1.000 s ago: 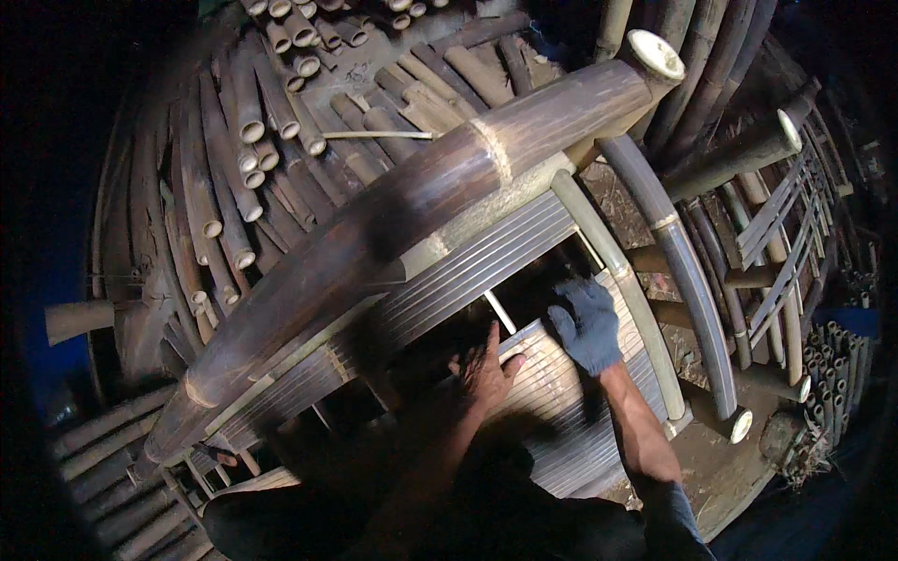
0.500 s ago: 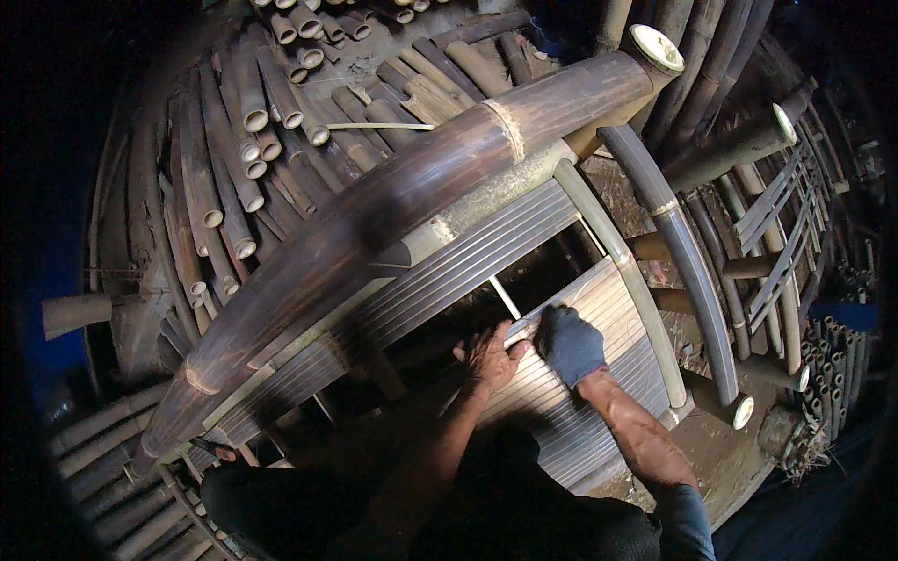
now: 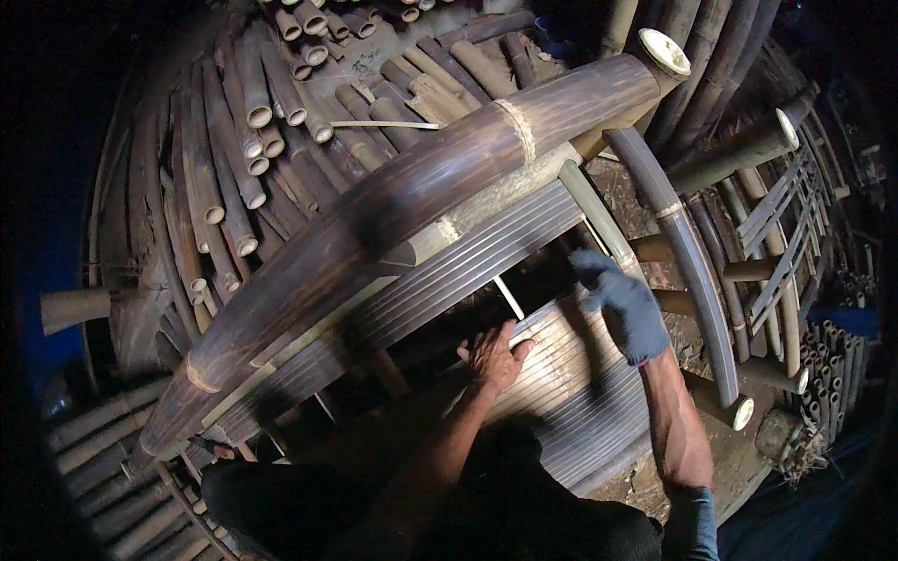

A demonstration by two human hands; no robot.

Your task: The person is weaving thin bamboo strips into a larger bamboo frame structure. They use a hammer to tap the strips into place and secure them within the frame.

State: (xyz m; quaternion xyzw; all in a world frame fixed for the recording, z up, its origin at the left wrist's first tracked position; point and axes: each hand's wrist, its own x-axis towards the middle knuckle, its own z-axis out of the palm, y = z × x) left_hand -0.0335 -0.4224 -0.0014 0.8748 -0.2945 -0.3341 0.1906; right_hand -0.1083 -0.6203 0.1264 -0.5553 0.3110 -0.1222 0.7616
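Note:
My bare left hand (image 3: pixel 494 357) rests on the edge of a panel of long bamboo slats (image 3: pixel 538 379), fingers spread, with the thumb near the outermost slat. To its right, my right hand (image 3: pixel 629 309) wears a grey-blue glove. It hovers over or touches the right end of the panel, beside the pale green bamboo side rail (image 3: pixel 591 208). Its thumb and fingers look apart, with nothing visible between them. Across a dark gap lies a second band of dark slats (image 3: pixel 449 266), and a thin pale strip (image 3: pixel 508 297) spans the gap.
A thick, curved dark bamboo pole (image 3: pixel 402 196) runs along the frame's far side. Another curved dark piece (image 3: pixel 687 252) arches at the right. Stacked bamboo poles (image 3: pixel 220 159) fill the back left. Cut pole ends (image 3: pixel 744 411) jut out at the right.
My right hand has moved right and slightly away from me, from beside the left hand toward the side rail, and its curled fingers have loosened. My left hand stays on the slats.

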